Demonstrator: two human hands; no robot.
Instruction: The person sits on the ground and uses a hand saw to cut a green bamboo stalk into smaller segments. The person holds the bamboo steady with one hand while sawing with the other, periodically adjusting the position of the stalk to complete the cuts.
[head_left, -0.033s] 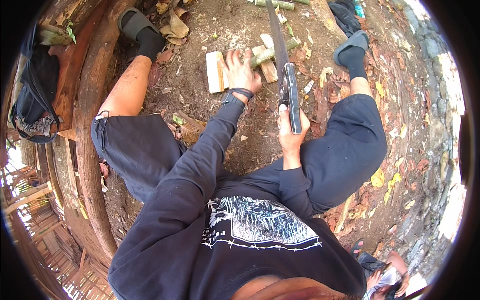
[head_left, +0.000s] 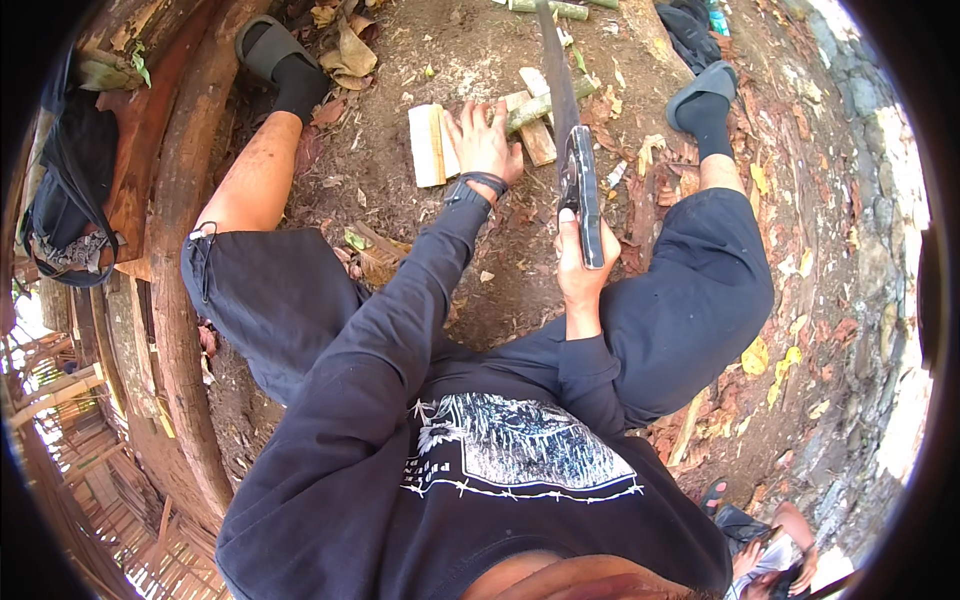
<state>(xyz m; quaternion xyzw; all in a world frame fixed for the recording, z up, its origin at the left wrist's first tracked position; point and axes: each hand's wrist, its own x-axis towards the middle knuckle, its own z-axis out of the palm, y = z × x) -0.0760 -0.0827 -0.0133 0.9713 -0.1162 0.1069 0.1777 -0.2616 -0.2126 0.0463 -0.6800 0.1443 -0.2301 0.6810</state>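
My left hand (head_left: 486, 150) lies palm down near the ground, its fingers spread at the right side of a pale split wood block (head_left: 426, 146). The fingertips touch or overlap the block's edge; the contact under the palm is hidden. In my right hand (head_left: 584, 272) is a hand saw (head_left: 580, 195), gripped by its black handle, with the thumb on the near side. Its long dark blade points away from me, seen nearly edge-on, so no teeth show. Between left hand and blade, a green stick (head_left: 530, 112) crosses a flat wood offcut (head_left: 541, 145).
Cut green sticks (head_left: 548, 9) lie at the far edge. Log rails (head_left: 185, 300) and a dark bag (head_left: 75, 185) border the left side. My sandalled feet stand wide apart. Dry leaves (head_left: 380, 260) litter the dirt. Another person (head_left: 770, 545) sits at the lower right.
The wood block has shifted slightly left. My left hand has moved a little down and flattened beside it. The right hand and saw are almost unchanged.
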